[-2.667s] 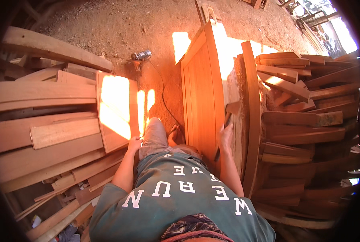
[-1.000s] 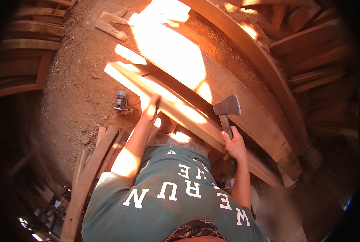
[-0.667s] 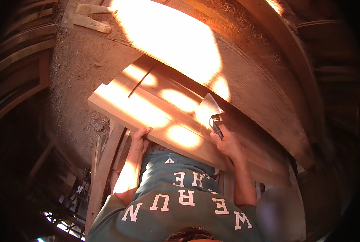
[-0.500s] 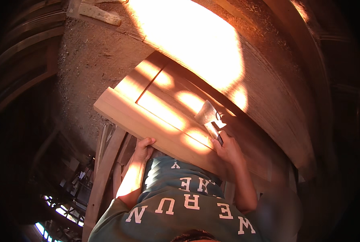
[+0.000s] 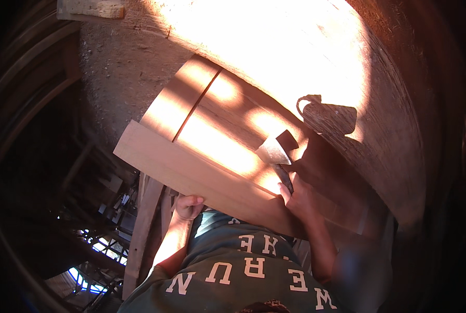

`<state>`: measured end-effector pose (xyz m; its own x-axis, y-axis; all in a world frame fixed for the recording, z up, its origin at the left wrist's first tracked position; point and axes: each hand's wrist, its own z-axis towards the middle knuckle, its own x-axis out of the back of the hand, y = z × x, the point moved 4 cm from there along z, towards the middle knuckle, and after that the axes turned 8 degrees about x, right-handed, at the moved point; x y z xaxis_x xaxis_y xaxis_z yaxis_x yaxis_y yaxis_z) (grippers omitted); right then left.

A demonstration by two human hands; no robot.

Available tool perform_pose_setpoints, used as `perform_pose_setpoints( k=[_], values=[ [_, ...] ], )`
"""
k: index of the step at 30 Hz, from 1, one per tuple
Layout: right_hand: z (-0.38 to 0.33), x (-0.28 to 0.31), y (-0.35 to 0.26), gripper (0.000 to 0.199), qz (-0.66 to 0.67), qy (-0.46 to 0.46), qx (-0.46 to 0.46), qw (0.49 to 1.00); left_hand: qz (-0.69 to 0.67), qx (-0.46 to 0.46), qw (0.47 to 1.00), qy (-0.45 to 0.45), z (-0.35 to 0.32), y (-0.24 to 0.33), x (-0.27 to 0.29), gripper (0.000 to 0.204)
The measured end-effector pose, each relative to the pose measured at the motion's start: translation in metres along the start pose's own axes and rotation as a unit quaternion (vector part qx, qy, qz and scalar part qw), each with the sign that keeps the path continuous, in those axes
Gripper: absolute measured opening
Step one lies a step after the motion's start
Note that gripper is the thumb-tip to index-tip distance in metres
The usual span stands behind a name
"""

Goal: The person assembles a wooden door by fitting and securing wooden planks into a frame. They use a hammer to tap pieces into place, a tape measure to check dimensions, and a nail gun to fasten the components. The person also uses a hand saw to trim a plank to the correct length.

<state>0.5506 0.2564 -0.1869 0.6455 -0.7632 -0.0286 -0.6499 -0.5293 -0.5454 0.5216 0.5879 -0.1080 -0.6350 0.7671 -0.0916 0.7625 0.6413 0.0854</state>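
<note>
Right hand is closed around the hatchet handle; left hand, at eight o'clock, grips the wooden panel edge, steadying it.

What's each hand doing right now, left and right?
Left hand: closed on the near edge of the wooden door panel.
Right hand: closed around the hatchet handle.

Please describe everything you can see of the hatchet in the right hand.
The hatchet has a pale metal wedge head and a short dark handle. The right hand grips the handle low down, so most of it is hidden. The head points up and left and lies over the sunlit wooden panel; whether it touches the wood is unclear. Its shadow falls on the wood further up and right.
</note>
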Motion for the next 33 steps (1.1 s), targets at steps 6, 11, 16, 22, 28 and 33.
perform_pose_setpoints(
  k=[6, 11, 16, 22, 28, 33],
  values=[
    [-0.016, -0.007, 0.005, 0.030, -0.067, 0.018, 0.028, 0.997, 0.028, 0.005, 1.000, -0.011, -0.002, 0.007, -0.018, 0.069],
    [-0.056, 0.031, -0.027, 0.028, -0.074, 0.064, 0.028, 0.995, 0.009, -0.047, 0.999, 0.019, -0.004, 0.009, -0.059, 0.063],
    [-0.122, 0.055, -0.070, 0.031, -0.011, 0.192, 0.082, 0.978, 0.025, -0.033, 0.999, -0.010, 0.009, 0.007, -0.058, 0.030],
    [-0.201, 0.053, -0.090, 0.031, 0.029, 0.335, 0.094, 0.937, 0.054, -0.134, 0.984, -0.100, 0.036, 0.021, -0.116, 0.019],
    [-0.260, 0.008, -0.062, 0.027, 0.197, 0.459, 0.118, 0.858, 0.210, -0.082, 0.959, -0.169, 0.007, 0.046, -0.197, 0.022],
    [-0.303, -0.062, -0.039, 0.025, 0.315, 0.547, 0.102, 0.769, 0.375, -0.115, 0.909, -0.144, 0.063, 0.071, -0.215, 0.055]
  ],
)
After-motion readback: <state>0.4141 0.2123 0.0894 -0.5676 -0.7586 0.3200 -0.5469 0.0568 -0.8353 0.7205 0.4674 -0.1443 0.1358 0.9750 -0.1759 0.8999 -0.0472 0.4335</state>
